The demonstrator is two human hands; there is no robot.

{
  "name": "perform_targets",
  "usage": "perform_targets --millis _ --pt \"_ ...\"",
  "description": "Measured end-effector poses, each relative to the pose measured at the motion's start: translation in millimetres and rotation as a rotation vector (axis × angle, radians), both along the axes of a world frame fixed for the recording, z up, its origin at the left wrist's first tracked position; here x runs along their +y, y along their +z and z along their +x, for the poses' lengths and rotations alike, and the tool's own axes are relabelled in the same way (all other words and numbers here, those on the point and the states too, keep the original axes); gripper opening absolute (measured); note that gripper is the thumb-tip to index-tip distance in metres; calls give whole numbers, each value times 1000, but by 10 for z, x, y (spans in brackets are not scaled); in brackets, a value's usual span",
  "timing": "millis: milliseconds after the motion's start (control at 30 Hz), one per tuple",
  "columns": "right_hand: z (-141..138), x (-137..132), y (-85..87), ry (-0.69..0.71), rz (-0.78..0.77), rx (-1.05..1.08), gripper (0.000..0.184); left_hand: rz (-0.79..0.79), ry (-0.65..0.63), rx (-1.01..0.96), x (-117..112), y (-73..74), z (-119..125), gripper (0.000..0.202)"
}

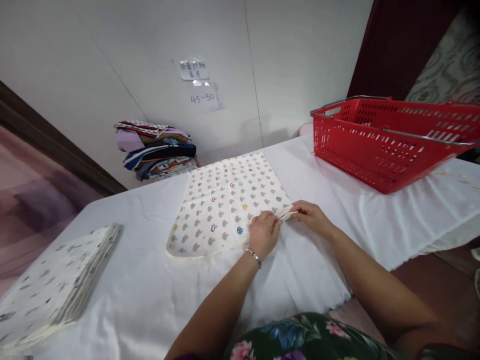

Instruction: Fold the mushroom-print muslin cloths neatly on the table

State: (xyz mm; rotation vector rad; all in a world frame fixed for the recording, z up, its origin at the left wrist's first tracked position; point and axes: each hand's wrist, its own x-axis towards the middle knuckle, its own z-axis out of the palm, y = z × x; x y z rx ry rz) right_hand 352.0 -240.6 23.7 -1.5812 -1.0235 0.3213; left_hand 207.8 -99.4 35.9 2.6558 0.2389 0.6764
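Observation:
A white cloth with a mushroom print (225,200) lies folded on the white-covered table (142,280), its left corner rounded. At its near right corner, my right hand (311,216) pinches the layered edge between thumb and fingers. Just left of it, my left hand (264,232), with a bracelet at the wrist, has its fingers closed on the same near edge. Several layers show between the two hands, slightly raised. The undersides of the fingers are partly hidden.
A folded stack of printed white cloth (63,280) sits at the left. A red plastic basket (375,150) with metal handles stands at the back right. Behind the table's far edge rises a pile of folded fabrics (157,150) beside the wall with paper signs (202,95).

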Motion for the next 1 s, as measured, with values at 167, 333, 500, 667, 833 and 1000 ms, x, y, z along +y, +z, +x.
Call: perform_targets --millis 167,333,500,667,833,1000 --pt "-14 -10 25 21 -9 6 12 29 -41 43 -2 150 232 14" --pt "-2 -18 29 30 -19 -28 11 73 -87 98 -44 173 408 10" --pt "-2 -24 43 16 -3 -6 11 -3 -93 80 -68 128 426 10" --pt "-25 -31 61 25 -14 55 8 -87 -153 68 -46 85 405 9" --pt "-22 -26 37 7 -14 187 23 -109 -230 69 -16 103 417 11" --pt "-28 -18 36 -18 -27 221 39 -128 -243 122 3 130 412 11"
